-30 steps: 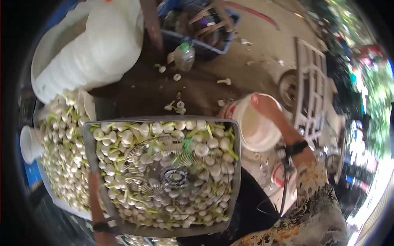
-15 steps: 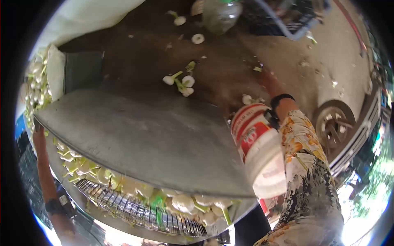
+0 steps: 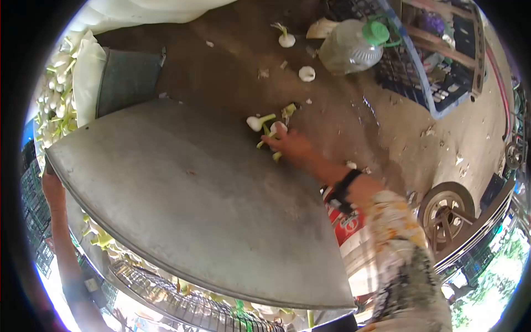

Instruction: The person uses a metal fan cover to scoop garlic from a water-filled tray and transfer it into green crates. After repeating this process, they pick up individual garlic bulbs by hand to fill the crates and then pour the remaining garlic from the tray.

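My left hand (image 3: 53,189) grips the left rim of a large metal tray (image 3: 182,199). The tray is tipped up toward me, so I see its grey underside. Garlic bulbs (image 3: 105,239) and a wire fan grille (image 3: 182,301) show along its lower edge. My right hand (image 3: 289,145) reaches past the tray to the dirt ground. Its fingers are closed over loose garlic bulbs with green stems (image 3: 276,128). One more bulb (image 3: 255,123) lies just left of the fingers. A black strap is on my right wrist.
Two stray bulbs (image 3: 306,73) lie farther out near a plastic bottle with a green cap (image 3: 354,48). A blue crate (image 3: 437,66) stands at the upper right. A red-and-white bucket (image 3: 354,227) sits under my right forearm, a wheel (image 3: 442,213) beside it. Heaped garlic (image 3: 55,99) lies at the left.
The tray has gone from flat to tipped up. My right hand has left the bucket and reached out to the bulbs on the ground.
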Available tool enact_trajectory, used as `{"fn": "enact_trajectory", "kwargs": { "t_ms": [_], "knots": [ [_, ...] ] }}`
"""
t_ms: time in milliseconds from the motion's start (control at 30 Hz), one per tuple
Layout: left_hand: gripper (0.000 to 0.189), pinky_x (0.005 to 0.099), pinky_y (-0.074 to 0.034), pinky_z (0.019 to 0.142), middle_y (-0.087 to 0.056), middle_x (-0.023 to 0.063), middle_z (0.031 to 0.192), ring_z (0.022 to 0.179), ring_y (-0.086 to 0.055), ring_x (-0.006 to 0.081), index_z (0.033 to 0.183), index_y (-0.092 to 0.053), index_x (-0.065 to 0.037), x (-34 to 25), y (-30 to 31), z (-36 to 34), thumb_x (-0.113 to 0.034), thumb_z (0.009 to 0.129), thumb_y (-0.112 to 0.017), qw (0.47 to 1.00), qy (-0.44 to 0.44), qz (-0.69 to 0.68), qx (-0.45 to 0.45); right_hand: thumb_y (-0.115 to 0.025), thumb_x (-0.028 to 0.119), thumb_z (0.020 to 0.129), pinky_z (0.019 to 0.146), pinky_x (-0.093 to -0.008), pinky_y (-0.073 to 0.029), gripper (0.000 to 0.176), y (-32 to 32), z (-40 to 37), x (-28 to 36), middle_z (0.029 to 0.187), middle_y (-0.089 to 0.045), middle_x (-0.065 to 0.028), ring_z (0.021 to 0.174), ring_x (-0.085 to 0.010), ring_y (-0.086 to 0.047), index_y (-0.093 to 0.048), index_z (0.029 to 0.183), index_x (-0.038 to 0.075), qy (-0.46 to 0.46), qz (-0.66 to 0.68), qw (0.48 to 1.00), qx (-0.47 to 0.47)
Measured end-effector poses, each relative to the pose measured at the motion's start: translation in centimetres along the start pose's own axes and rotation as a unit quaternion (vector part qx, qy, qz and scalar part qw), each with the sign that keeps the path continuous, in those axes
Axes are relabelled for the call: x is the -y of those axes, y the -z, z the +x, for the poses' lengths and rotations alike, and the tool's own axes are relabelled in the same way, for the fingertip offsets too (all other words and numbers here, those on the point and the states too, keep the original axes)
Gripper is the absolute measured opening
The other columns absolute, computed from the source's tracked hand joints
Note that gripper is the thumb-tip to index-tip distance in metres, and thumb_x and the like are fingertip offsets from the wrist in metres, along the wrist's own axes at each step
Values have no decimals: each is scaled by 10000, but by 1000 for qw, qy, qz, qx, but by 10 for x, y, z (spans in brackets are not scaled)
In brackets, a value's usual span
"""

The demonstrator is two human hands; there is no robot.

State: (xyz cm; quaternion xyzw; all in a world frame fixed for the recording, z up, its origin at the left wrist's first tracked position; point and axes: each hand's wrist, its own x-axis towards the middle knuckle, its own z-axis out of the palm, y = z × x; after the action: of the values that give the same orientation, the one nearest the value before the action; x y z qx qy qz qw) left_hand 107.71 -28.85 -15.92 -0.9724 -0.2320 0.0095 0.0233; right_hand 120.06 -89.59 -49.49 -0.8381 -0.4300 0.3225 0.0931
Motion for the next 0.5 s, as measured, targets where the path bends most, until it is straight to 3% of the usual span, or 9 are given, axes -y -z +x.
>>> {"fn": "enact_trajectory", "kwargs": {
  "t_ms": [67, 167, 200, 233, 300, 367, 433, 467, 500],
  "knots": [
    [366, 306, -478, 752, -678, 111, 917, 851, -649, 247, 1137, -619, -65, -31, 2, -7, -303, 860, -600, 999, -37, -27, -30, -613, 89, 768, 814, -399, -518, 454, -6, 25, 6, 1377, -350, -158, 952, -338, -599, -550, 1199, 217, -11, -10, 999, -43],
    [329, 300, -477, 745, -680, 94, 885, 816, -648, 222, 1085, -629, -50, -19, 2, -8, -286, 857, -603, 999, 25, 36, 13, -664, 78, 715, 734, -382, -527, 436, -21, 40, 6, 1264, -453, -163, 897, -293, -614, -563, 1130, 165, -23, 34, 997, -61],
    [310, 300, -478, 750, -685, 79, 898, 830, -648, 191, 1044, -637, -43, -34, 3, -9, -280, 845, -622, 997, 69, -2, 17, -676, 73, 701, 710, -373, -526, 426, -12, 43, -3, 1210, -501, -162, 875, -269, -619, -566, 1106, 144, -29, 47, 996, -72],
    [319, 304, -479, 753, -686, 68, 888, 822, -645, 179, 1045, -642, -44, -50, 3, -10, -284, 835, -641, 997, 41, -72, 1, -670, 104, 727, 698, -374, -520, 395, -2, 38, -12, 1137, -521, -162, 874, -268, -617, -553, 1103, 128, -63, 132, 986, -85],
    [317, 322, -487, 757, -689, 81, 901, 823, -653, 206, 1051, -643, -44, -44, -6, -13, -279, 838, -641, 991, 95, -91, -12, -657, 168, 779, 673, -376, -508, 353, 33, 27, -26, 992, -561, -161, 872, -264, -612, -526, 1098, 94, -117, 300, 941, -109],
    [320, 341, -498, 757, -690, 99, 906, 819, -660, 238, 1059, -642, -42, -68, -6, -15, -279, 846, -635, 996, 78, 23, -48, -666, 155, 749, 650, -314, -491, 389, 143, -9, 4, 961, -577, -89, 805, -176, -600, -510, 1098, 85, -171, 519, 828, -127],
    [355, 347, -513, 752, -688, 123, 886, 791, -659, 262, 1091, -628, -29, -89, -11, -20, -285, 845, -637, 990, 45, -119, -59, -687, 132, 738, 631, -273, -482, 433, 259, -59, 59, 952, -581, -42, 774, -121, -573, -486, 1119, 87, -85, 621, 769, -125],
    [354, 357, -516, 710, -674, 119, 801, 712, -639, 267, 1079, -610, -8, -83, -24, -20, -275, 847, -638, 977, 105, -183, 2, -731, 123, 711, 631, -261, -485, 521, 288, -75, 85, 1003, -576, -65, 779, -119, -576, -462, 1157, 90, 6, 677, 724, -133],
    [286, 380, -495, 750, -657, 116, 873, 788, -620, 270, 1056, -612, -21, -51, -68, -20, -236, 868, -591, 989, 42, -142, -8, -762, 114, 692, 682, -274, -493, 592, 304, -78, 118, 1056, -562, -98, 853, -148, -574, -443, 1191, 98, 122, 692, 699, -133]
  ]
}}
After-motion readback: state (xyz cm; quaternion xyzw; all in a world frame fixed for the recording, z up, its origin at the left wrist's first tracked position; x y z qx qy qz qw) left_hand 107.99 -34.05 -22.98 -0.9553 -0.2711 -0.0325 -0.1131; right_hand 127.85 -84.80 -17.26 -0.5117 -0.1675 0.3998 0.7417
